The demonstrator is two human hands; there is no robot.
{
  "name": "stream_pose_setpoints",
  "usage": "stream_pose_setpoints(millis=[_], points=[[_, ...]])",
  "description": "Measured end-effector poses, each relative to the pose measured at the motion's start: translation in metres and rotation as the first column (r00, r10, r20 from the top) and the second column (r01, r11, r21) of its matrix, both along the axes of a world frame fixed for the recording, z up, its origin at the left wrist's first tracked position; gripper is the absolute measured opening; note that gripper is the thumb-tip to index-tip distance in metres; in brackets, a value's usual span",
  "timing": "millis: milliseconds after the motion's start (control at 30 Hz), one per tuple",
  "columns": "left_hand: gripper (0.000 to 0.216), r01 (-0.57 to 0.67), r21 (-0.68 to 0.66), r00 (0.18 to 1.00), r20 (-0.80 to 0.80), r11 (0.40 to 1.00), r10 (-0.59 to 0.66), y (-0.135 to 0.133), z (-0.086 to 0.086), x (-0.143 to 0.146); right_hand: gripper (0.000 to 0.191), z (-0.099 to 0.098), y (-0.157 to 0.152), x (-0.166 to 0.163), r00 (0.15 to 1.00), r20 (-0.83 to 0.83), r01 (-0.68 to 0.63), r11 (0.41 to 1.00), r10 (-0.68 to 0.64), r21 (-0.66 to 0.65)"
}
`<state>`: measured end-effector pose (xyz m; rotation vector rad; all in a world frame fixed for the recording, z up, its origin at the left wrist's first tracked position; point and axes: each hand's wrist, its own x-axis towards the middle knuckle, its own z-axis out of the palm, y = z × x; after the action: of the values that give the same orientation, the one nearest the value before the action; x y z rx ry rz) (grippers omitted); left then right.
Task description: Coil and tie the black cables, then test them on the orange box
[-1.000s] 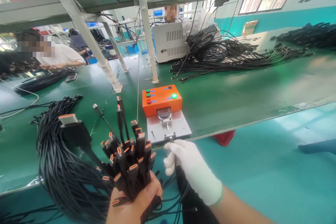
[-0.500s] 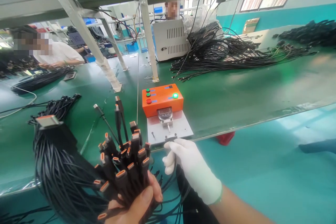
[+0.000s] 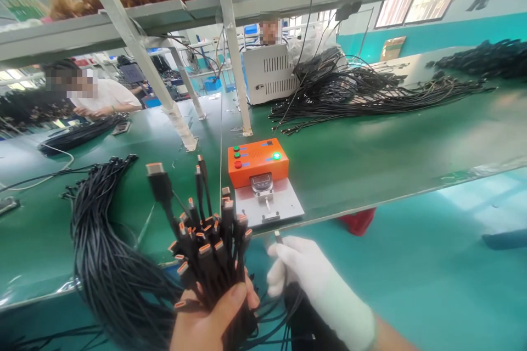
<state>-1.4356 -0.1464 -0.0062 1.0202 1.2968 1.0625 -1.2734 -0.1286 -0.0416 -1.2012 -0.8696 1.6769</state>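
My bare left hand (image 3: 209, 315) is closed round a thick bundle of black cables (image 3: 206, 249) whose orange-tipped plugs stick upward. My right hand (image 3: 307, 274), in a white glove, pinches one cable plug (image 3: 278, 237) just below the table edge, a little short of the tester. The orange tester box (image 3: 257, 161) with a lit green lamp sits on a grey base plate (image 3: 284, 205) with a small socket fixture (image 3: 269, 214) at the front edge of the green table (image 3: 370, 159).
The bundle's cables loop in a black heap (image 3: 102, 241) on the left of the table. A large pile of black cables (image 3: 362, 93) and a white metal box (image 3: 269, 72) lie behind. A slanted metal frame post (image 3: 236, 66) stands beside the tester. Another person (image 3: 102, 98) works at far left.
My right hand has drawn the plug back from the tester's socket fixture to below the table edge. My left hand has shifted the bundle slightly right.
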Motion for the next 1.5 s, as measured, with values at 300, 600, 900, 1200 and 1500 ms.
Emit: stream_pose_setpoints(millis=[300, 600, 900, 1200, 1500], points=[[0.021, -0.097, -0.024, 0.993, 0.068, 0.995, 0.099, -0.004, -0.001, 0.012, 0.039, 0.029, -0.020, 0.025, 0.828, 0.436, 0.166, 0.897, -0.352, 0.409], [0.025, -0.167, 0.050, 0.985, 0.045, 0.985, 0.164, -0.004, -0.004, 0.016, 0.028, 0.042, 0.009, -0.005, 0.827, -0.561, 0.145, 0.978, -0.038, 0.148], [0.028, -0.211, -0.102, 0.972, 0.089, 0.972, 0.220, -0.006, -0.006, 0.009, 0.026, 0.011, 0.009, -0.006, 0.889, -0.409, 0.233, 0.972, -0.207, 0.014], [0.025, -0.147, -0.026, 0.989, -0.007, 0.989, 0.146, -0.003, -0.011, 0.003, 0.027, 0.001, 0.010, -0.005, 0.881, -0.450, 0.136, 0.989, -0.147, -0.056], [0.019, -0.300, -0.006, 0.941, -0.165, 0.954, 0.295, 0.002, -0.011, 0.005, 0.027, 0.008, 0.019, -0.004, 0.988, -0.111, 0.103, 0.995, -0.104, -0.011]])
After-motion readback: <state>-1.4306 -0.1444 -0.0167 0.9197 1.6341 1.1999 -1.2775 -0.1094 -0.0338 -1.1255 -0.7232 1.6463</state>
